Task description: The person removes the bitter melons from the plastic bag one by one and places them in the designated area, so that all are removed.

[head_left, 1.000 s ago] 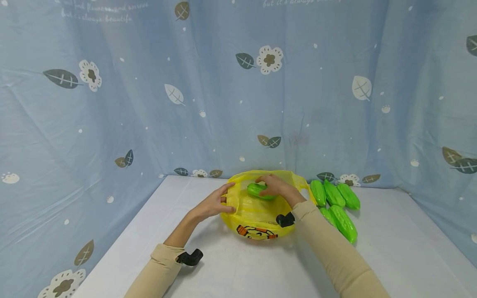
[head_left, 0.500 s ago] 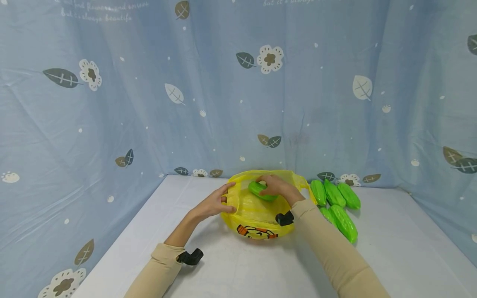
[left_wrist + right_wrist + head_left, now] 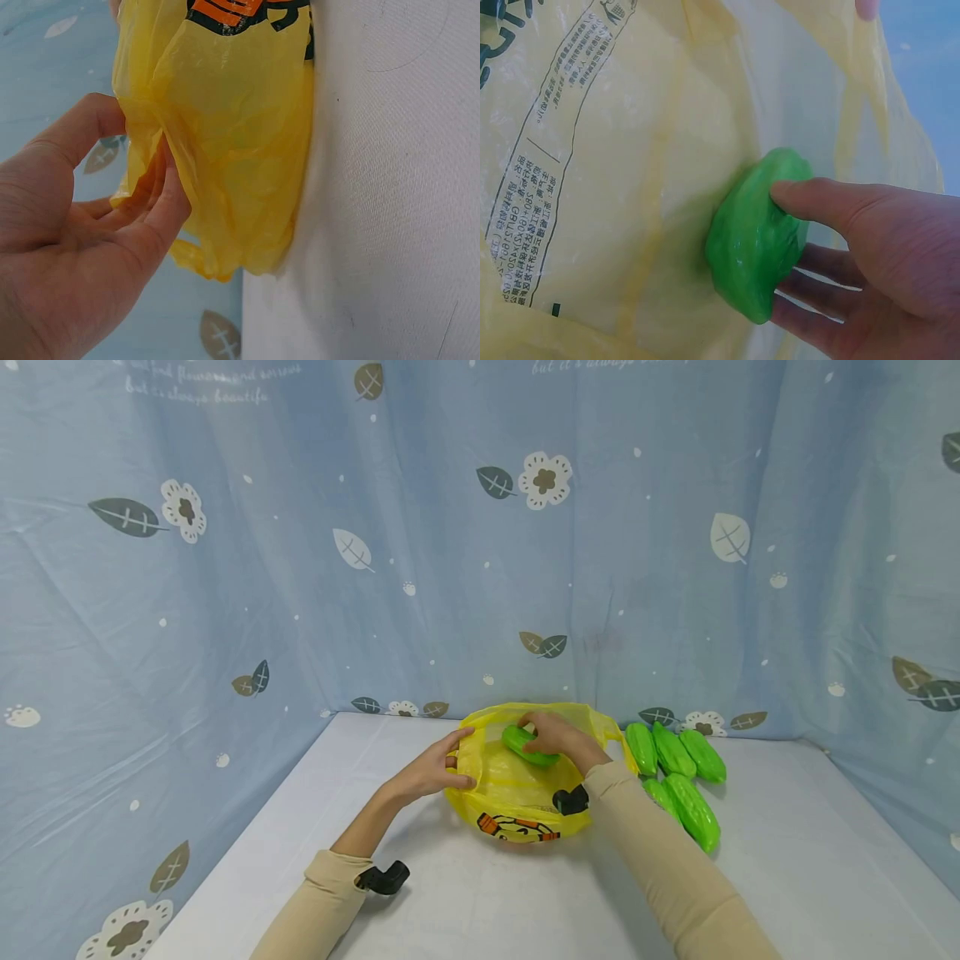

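Note:
A yellow plastic bag [image 3: 517, 785] lies with its mouth open on the white table. At the left side of its mouth, my left hand [image 3: 431, 770] holds the rim; in the left wrist view the thumb bears on the film and the fingers [image 3: 169, 195] go behind a fold. Inside the mouth, my right hand [image 3: 555, 732] grips a bright green, ridged bitter melon [image 3: 528, 747] with a glossy surface. The right wrist view shows the thumb on top of the bitter melon [image 3: 757, 232] and the other fingers partly hidden behind it, close to the bag's inner wall.
Right of the bag, several more green bitter melons [image 3: 692, 810] lie in a loose group near the table's back edge. A blue patterned curtain [image 3: 450, 568] hangs behind and at both sides of the table [image 3: 480, 910]. Each wrist carries a black camera mount [image 3: 384, 878].
The bitter melon has shifted slightly right and its left end now tilts more toward the back, with my right hand still on it. My left hand and the bag have hardly moved.

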### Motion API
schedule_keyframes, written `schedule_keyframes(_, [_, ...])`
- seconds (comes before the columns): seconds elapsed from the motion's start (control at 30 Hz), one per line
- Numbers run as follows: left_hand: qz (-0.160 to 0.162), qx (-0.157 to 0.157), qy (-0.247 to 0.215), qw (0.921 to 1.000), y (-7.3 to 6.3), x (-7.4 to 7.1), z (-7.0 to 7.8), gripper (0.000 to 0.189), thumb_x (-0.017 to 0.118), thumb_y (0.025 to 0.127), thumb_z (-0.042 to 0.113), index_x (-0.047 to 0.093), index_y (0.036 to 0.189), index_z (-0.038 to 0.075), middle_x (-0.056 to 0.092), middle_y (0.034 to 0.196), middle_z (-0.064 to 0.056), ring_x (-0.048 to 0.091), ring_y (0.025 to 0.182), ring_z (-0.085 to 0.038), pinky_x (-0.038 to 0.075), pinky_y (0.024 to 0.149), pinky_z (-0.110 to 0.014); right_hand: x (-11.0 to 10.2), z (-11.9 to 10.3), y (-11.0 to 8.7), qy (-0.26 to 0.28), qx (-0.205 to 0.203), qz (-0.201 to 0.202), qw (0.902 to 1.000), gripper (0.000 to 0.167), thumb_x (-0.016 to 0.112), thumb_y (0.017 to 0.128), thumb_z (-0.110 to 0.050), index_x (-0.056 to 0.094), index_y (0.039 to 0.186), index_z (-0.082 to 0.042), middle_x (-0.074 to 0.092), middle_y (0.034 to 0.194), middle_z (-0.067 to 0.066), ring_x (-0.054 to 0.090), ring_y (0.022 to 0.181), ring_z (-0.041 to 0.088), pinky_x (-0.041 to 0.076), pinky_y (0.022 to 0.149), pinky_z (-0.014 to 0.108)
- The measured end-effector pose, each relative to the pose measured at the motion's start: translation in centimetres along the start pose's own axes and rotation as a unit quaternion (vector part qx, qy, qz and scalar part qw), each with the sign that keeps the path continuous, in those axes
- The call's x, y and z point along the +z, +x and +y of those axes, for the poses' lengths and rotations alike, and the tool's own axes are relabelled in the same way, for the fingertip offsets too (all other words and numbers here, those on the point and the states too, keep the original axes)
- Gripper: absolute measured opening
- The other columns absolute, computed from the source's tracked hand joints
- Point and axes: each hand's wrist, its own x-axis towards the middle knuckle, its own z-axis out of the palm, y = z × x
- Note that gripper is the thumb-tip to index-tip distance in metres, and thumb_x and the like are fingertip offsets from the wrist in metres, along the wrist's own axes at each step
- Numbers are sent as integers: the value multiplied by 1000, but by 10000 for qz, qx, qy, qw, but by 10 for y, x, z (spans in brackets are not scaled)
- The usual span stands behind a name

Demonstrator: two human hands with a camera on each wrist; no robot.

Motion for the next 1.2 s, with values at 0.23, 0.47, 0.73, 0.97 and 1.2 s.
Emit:
schedule_keyframes(0.23, [9, -2, 20, 10000, 0, 0, 0, 95, 73, 83, 15, 16, 158, 17, 37, 154, -14, 55, 127, -32, 52, 97, -38, 0, 0, 0, 67, 116, -1, 9999, 50, 67, 93, -18, 51, 140, -8, 56, 136, 16, 58, 120, 31, 50, 98, 42])
schedule_keyframes(0.47, [21, -4, 75, 10000, 1, 0, -1, 94, 73, 83, 17, 16, 158, 17, 37, 154, -15, 56, 126, -31, 52, 97, -38, 2, 4, 2, 225, 149, 15, 9996, 50, 67, 93, -18, 51, 140, -7, 55, 137, 17, 58, 121, 32, 51, 97, 41])
schedule_keyframes(0.73, [24, -48, 67, 10000, 2, -1, -3, 94, 73, 82, 17, 17, 158, 19, 37, 154, -13, 56, 126, -30, 52, 97, -38, 1, 6, 0, 321, 98, -6, 9994, 50, 65, 94, -18, 50, 140, -6, 51, 142, 18, 56, 124, 34, 49, 100, 43])
schedule_keyframes(0.97, [4, 24, -13, 10000, 1, -1, -1, 93, 72, 83, 15, 17, 158, 18, 34, 156, -14, 55, 127, -33, 52, 97, -39, 0, 3, -2, 203, 62, 10, 9998, 49, 65, 94, -17, 51, 139, -5, 52, 142, 18, 57, 122, 35, 49, 100, 45])
schedule_keyframes(1.2, [32, -6, -41, 10000, 0, 0, 1, 94, 73, 83, 14, 17, 158, 18, 34, 156, -12, 55, 128, -33, 52, 97, -38, -2, -1, -7, 147, 148, -13, 9998, 51, 66, 94, -17, 50, 141, -5, 51, 143, 19, 58, 119, 35, 51, 97, 43])
